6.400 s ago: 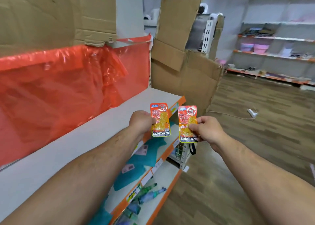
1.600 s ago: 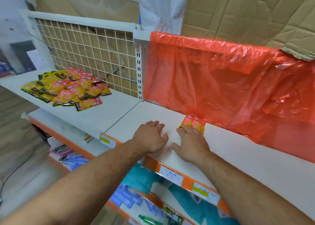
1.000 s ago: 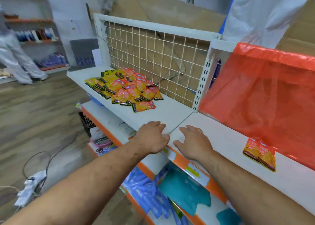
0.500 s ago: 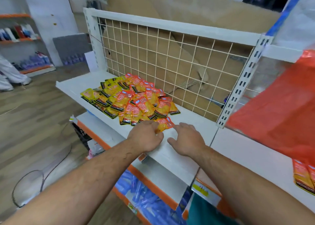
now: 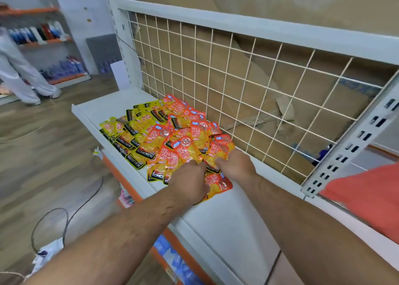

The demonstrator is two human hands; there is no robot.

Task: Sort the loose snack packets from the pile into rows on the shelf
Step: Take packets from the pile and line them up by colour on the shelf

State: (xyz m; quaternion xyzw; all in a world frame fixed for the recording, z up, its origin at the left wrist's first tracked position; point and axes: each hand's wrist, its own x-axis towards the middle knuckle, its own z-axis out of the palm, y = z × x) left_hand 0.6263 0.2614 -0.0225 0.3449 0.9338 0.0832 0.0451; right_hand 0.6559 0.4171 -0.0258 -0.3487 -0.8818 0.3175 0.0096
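Shop aisle, wood-look floor (image 5: 54, 155). White shelf (image 5: 216, 215) with wire grid (image 5: 237, 79) at its back, cardboard (image 5: 280, 86) behind that. Snack packets in a pile (image 5: 155, 133) on the shelf against the grid, yellow ones to the left, orange to the right. Both hands at the near edge, close together. Thumb and fingers of right hand (image 5: 236, 166) curl round lower edge of an orange packet (image 5: 222, 147); grip closed on it. Fingers of left hand (image 5: 190, 181) bend down onto the packets; cannot tell whether its grip holds one. Red plastic sheet (image 5: 362, 194) far right. Person in white (image 5: 19, 77) far left.
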